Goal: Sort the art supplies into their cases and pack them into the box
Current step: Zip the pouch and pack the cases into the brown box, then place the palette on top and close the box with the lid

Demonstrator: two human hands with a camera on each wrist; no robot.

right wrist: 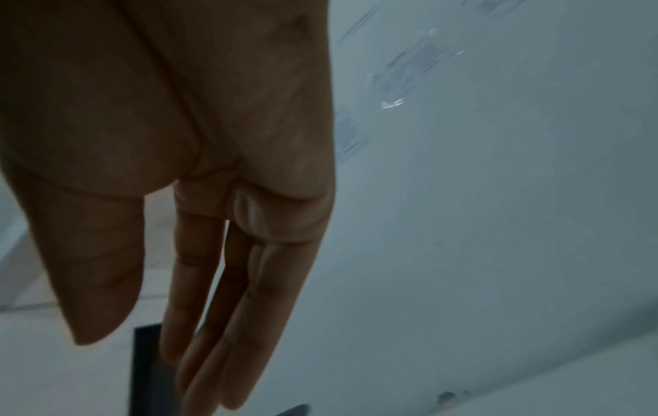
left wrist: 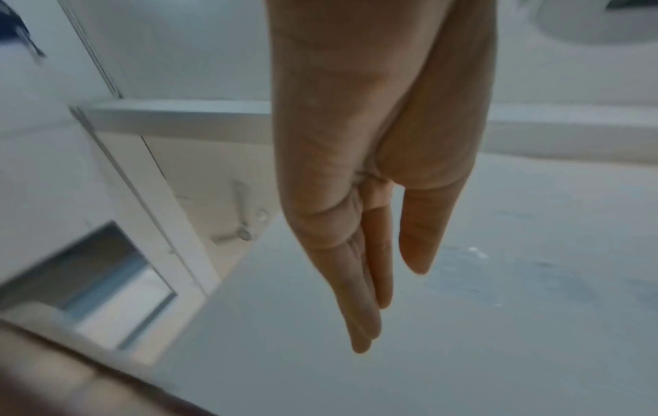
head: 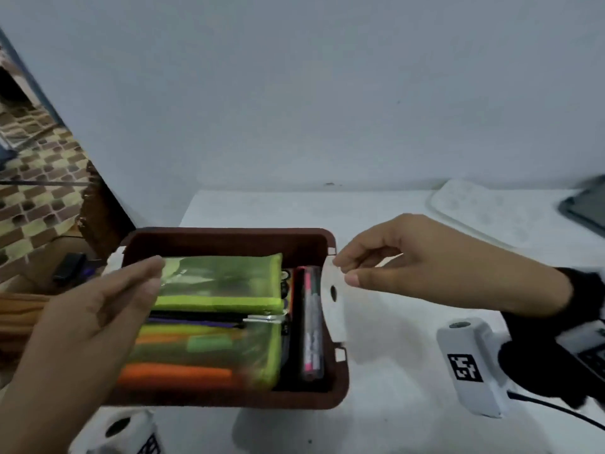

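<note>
The head view is showing the whole scene: a brown box (head: pixel 229 239) is sitting on the white tabletop (head: pixel 393 371), and inside it two green mesh cases (head: pixel 226 283) are lying one before the other, the nearer one showing orange and green supplies through its mesh. Beside them, along the box's right wall, one clear pack of markers (head: pixel 312 322) is lying lengthwise. The left hand (head: pixel 88 326) is hovering over the left part of the box with fingers straight and together, holding nothing; its fingertips are reaching the far case, though whether they are touching is not clear. The right hand (head: pixel 409 257) is pinching a white handle flap (head: pixel 334 303) (one round hole in it) at the box's right rim, between thumb and forefinger. One white wrist camera (head: pixel 471 365) with a black square marker is sitting on the right wrist, next to a black sleeve (head: pixel 586 290).

The wrist views are giving none of this. The left wrist view is showing only the left hand (left wrist: pixel 374 169) with straight fingers against a pale wall. The right wrist view is showing the right hand (right wrist: pixel 178 140), dim, with a dark edge below its fingertips (too blurred to name).
</note>
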